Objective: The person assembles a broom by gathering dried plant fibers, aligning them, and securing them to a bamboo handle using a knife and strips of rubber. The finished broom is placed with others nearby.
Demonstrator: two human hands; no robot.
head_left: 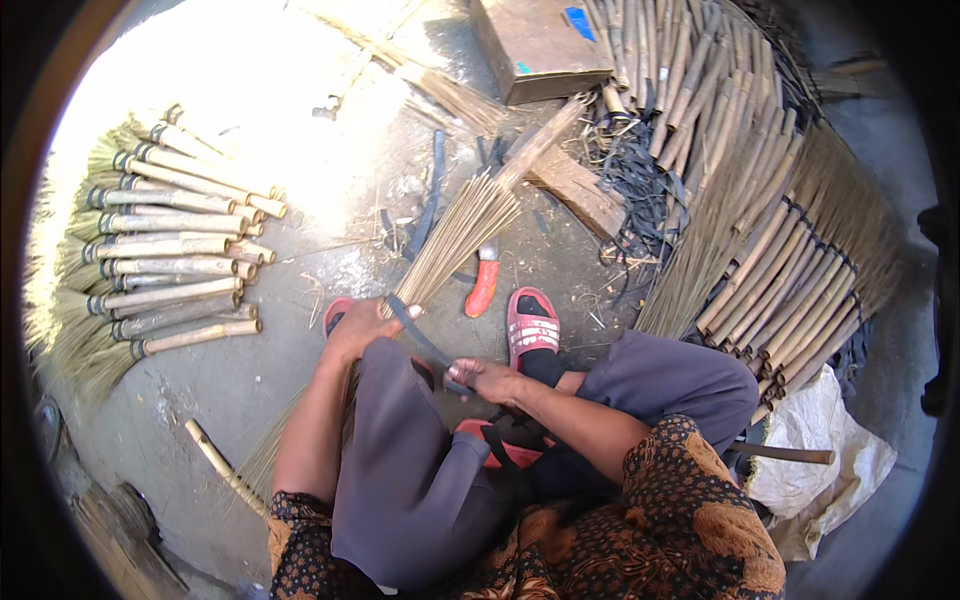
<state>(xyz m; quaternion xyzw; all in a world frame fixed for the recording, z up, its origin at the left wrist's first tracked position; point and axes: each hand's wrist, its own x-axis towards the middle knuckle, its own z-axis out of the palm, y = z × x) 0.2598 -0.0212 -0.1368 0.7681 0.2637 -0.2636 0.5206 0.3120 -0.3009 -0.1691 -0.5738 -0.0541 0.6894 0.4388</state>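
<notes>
My left hand (362,322) is closed around a bundle of thin broom stems (455,235), beside my left knee. The stems' cut ends point away from me, and the grassy part trails back under my left forearm. A dark rubber strip (428,340) runs from the bundle at my left fingers to my right hand (484,380). It looks stretched straight between the two. My right fingers are closed on the strip's near end, above my sandals. Beyond my feet, a red-handled tool (482,287) lies on the floor; its far end is partly covered by the stems.
Finished brooms with cane handles (175,250) lie in a row at left; more (790,290) are stacked at right. Bare cane handles (700,90), a tangle of black strips (640,185), a wooden block (575,190) and a box (540,45) lie ahead. A white sack (810,440) sits at right.
</notes>
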